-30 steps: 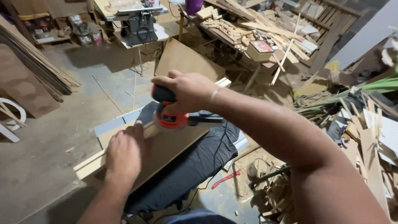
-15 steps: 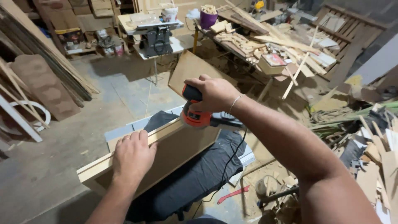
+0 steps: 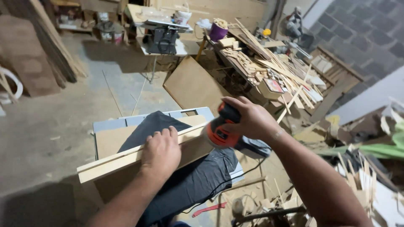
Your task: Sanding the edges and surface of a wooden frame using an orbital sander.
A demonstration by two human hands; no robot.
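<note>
Item, centre of frame: wooden board [image 3: 126, 162], pale, long and flat, set on edge-side across a dark grey cloth [image 3: 189, 180] that drapes a grey tabletop [image 3: 109, 124]; the board runs from lower left up toward the centre right. Left hand [image 3: 161, 152]: laid palm-down on the board's upper edge, fingers spread flat over it, pressing rather than gripping. Right hand [image 3: 248, 120]: wrapped tight over the top of an orange and black power sander [image 3: 221, 132], which sits against the right end of the board, just right of centre; its black cord [image 3: 235, 178] trails down to the lower middle. Hands apart, the sander between them. Surroundings: brown panel [image 3: 191, 86] leaning above the tabletop; heap of wood offcuts [image 3: 269, 69] at upper right; bench saw [image 3: 162, 38] on a stand at upper centre; red-handled tool [image 3: 209, 209] on the floor at the bottom; dusty concrete floor [image 3: 46, 122] at left
</note>
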